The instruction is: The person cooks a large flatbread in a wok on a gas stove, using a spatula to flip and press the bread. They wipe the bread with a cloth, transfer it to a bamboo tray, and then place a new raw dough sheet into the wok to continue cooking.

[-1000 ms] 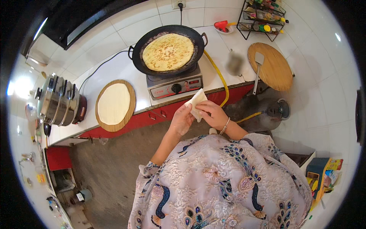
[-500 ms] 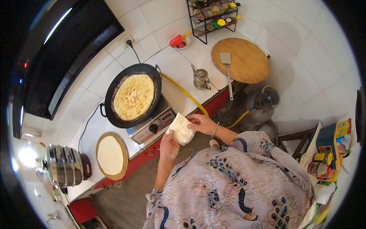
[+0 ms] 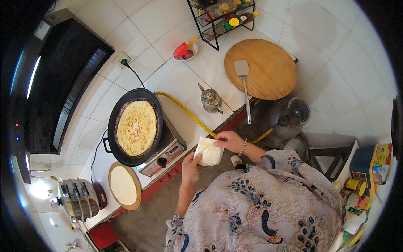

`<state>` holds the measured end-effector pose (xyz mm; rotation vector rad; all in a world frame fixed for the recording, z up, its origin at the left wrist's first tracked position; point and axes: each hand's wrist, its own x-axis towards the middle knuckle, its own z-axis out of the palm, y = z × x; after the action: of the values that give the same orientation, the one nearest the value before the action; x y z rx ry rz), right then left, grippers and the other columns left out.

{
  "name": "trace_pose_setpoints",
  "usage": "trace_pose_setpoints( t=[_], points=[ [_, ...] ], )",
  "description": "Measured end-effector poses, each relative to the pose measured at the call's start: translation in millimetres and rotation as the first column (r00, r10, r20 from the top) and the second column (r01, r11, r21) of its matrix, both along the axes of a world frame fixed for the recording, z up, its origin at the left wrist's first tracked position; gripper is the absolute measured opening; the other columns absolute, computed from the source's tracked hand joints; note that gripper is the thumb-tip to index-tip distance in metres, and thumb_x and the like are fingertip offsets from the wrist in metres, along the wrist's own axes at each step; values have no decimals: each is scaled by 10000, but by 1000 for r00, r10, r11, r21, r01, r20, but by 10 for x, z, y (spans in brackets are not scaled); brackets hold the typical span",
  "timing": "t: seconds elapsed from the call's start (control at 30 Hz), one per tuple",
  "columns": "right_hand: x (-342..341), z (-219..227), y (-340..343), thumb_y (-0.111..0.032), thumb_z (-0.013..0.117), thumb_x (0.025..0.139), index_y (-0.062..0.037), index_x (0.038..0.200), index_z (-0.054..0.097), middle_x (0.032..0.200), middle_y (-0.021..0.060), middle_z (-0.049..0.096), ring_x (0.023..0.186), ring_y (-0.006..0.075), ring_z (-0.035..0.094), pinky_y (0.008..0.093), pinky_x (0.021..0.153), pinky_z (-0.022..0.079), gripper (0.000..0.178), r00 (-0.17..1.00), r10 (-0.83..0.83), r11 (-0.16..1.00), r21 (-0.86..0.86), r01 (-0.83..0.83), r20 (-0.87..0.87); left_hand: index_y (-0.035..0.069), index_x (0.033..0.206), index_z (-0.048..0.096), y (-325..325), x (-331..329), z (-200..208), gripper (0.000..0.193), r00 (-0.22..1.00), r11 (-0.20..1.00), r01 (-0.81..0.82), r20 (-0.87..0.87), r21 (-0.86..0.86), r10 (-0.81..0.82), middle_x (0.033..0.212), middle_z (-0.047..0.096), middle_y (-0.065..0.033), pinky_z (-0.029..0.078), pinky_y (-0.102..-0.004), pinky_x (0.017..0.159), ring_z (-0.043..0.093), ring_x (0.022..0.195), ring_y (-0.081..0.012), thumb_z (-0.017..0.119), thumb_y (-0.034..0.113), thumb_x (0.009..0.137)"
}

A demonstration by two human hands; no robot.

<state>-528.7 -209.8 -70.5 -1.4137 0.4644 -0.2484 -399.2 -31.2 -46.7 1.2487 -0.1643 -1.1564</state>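
Both of my hands hold a folded white cloth (image 3: 208,152) in front of me, just off the counter's red front edge. My left hand (image 3: 191,164) grips its lower left side. My right hand (image 3: 228,140), with a bangle on the wrist, grips its upper right corner. Left of the hands, a browned round flatbread (image 3: 137,127) lies in a black pan (image 3: 111,138) on a silver single-burner stove (image 3: 168,151).
A round wooden board (image 3: 136,197) with a raw dough disc (image 3: 122,185) lies by the stove. A yellow gas hose (image 3: 187,112), small metal teapot (image 3: 210,100), metal spatula (image 3: 244,84) on a large wooden board (image 3: 268,69), red bowl (image 3: 184,51), spice rack (image 3: 222,14) and gas cylinder (image 3: 291,119) are on the right.
The view has swung, so the stove and pan now sit further left. My hands still hold the white cloth between them, in much the same grip.
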Motion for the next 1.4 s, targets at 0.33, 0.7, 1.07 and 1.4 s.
trace_pose_setpoints(
  t=[0.33, 0.7, 1.07, 1.4],
  points=[
    [-425, -663, -1065, -138, 596, 825, 19, 970, 565, 815, 97, 629, 680, 157, 603, 263, 574, 500, 216, 714, -697, 704, 133, 698, -64, -23, 1135, 507, -182, -55, 29, 278, 951, 961, -274, -137, 37, 276, 1085, 588, -108, 492, -366, 829, 584, 980, -220, 492, 74, 874],
    [-531, -1129, -1250, -354, 617, 827, -39, 984, 567, 632, 27, 521, 505, 103, 492, 252, 369, 429, 356, 661, -573, 645, 232, 729, -484, 12, 1057, 552, -243, -101, 48, 226, 947, 957, -289, -139, 23, 289, 946, 617, -47, 489, -264, 704, 599, 823, -125, 545, 137, 868],
    [-497, -871, -1380, -229, 550, 865, -52, 751, 485, 585, 48, 533, 433, 110, 458, 268, 402, 380, 220, 737, -615, 772, -22, 636, -281, 49, 1009, 574, -18, -176, -39, 181, 919, 930, -362, -145, 61, 367, 893, 623, -28, 476, -252, 661, 591, 767, -109, 562, 138, 852],
    [180, 319, -530, -128, 484, 887, -22, 1041, 526, 603, 16, 498, 481, 75, 456, 205, 426, 381, 192, 935, -346, 936, -40, 350, 81, 14, 1024, 584, 148, -16, 323, 215, 935, 936, -353, -24, 5, 353, 877, 614, -23, 439, -260, 666, 569, 784, -115, 552, 144, 857]
  ],
)
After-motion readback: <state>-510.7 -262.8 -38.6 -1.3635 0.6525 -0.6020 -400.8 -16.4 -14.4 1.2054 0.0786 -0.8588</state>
